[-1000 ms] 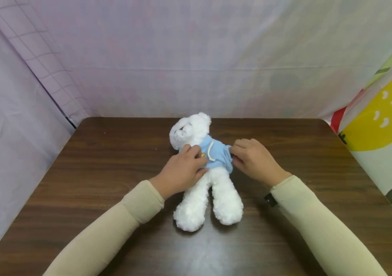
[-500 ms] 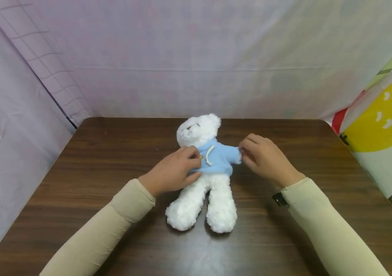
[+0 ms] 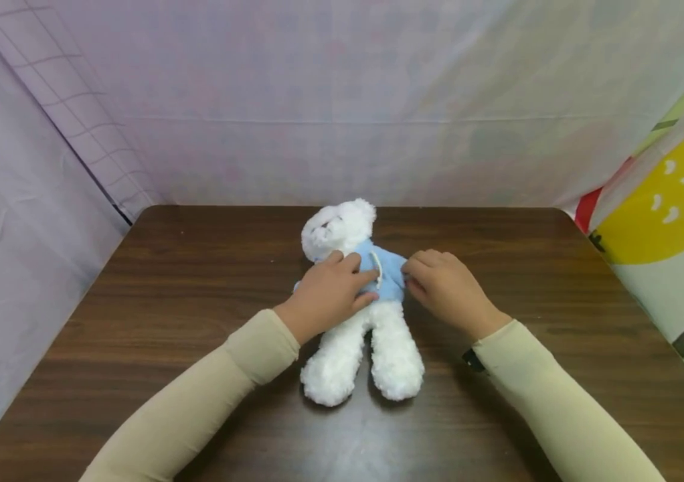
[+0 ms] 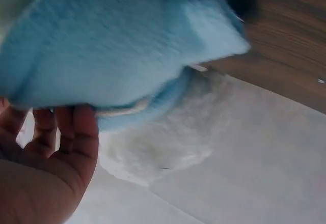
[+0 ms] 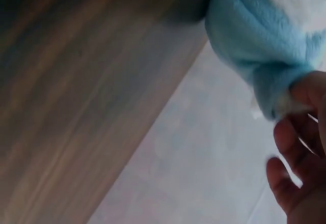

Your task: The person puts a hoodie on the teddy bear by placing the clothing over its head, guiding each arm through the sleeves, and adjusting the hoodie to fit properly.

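Observation:
A white plush teddy bear (image 3: 395, 355) in a light-blue hoodie (image 3: 391, 271) lies on its back, head at the far side. My left hand (image 3: 325, 291) lies across the chest and hides much of the hoodie's front. The left wrist view has its curled fingers (image 4: 84, 127) gripping the blue cloth (image 4: 117, 51). On the other side, my right hand (image 3: 452, 288) pinches the end of the bear's arm. Close up, thumb and forefinger hold the white paw at the sleeve (image 5: 272, 81) opening. A white drawstring (image 3: 379, 271) shows beside the left fingertips.
The bear lies on a dark brown wood-grain table (image 3: 185, 294) with rounded far corners. Pale fabric curtains (image 3: 330, 107) hang behind and to the left. A yellow printed shape (image 3: 667, 207) decorates the cloth on the right.
The bear's arm first stretched out to the right with my right hand, then came back in toward the body. My left hand shifted left, then right across the chest. The legs swung left and back.

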